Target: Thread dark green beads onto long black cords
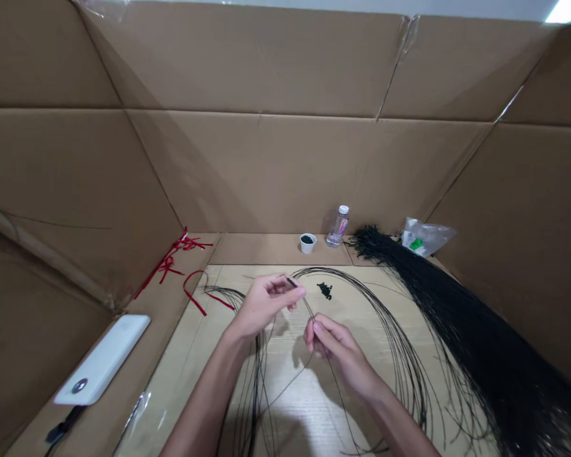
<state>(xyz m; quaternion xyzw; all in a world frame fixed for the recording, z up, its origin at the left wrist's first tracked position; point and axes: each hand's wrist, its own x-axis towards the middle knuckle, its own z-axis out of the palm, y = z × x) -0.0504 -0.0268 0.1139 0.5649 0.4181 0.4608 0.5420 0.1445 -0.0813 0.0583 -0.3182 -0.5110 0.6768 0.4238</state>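
My left hand (pixel 265 306) pinches a thin black strand near its end, where a small dark bead or sleeve (pixel 291 282) sits at the fingertips. My right hand (pixel 334 349) lies just below and to the right, its fingers closed on a thin black strand (pixel 320 336). Looser black strands (pixel 400 355) arc across the pale wood board (pixel 304 406) under both hands. A small heap of dark beads (pixel 324 291) lies on the board just beyond my hands.
A thick bundle of black strands (pixel 457 317) runs along the right side. At the back stand a white cup of dark beads (pixel 307 242), a water bottle (pixel 337 227) and a plastic bag (pixel 426 236). Red ribbon (pixel 171 260) and a white power bank (pixel 102 358) lie left, within cardboard walls (pixel 285 171).
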